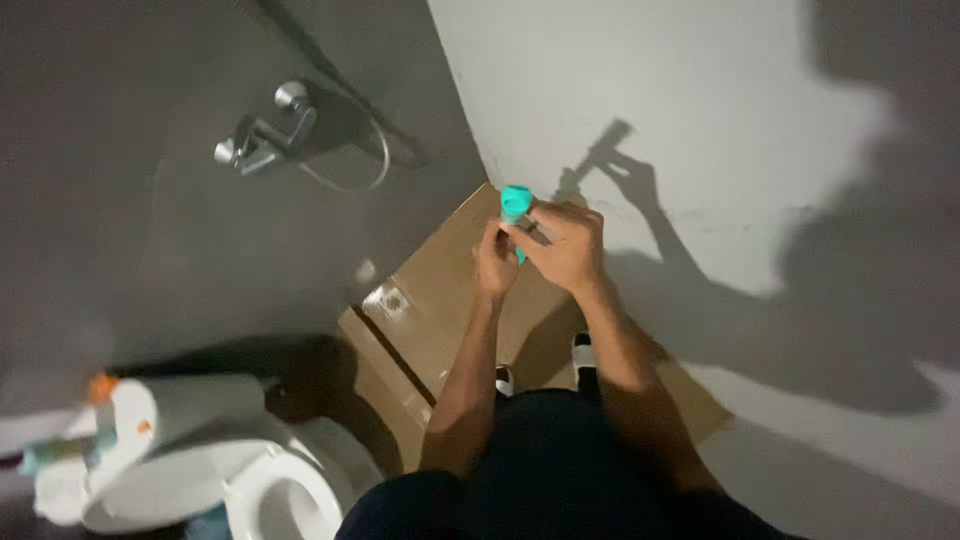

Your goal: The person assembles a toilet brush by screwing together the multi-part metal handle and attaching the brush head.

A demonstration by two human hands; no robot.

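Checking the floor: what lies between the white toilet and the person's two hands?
In the head view, brown floor tile with a small metal drain lies between toilet and hands.

A dim bathroom: a grey wall (130,240) carries a chrome tap (262,140) with a looped hose (370,170). A pale wall (640,90) catches hard shadows. Brown floor (440,290) with a drain (390,298); white toilet (250,490) at lower left.
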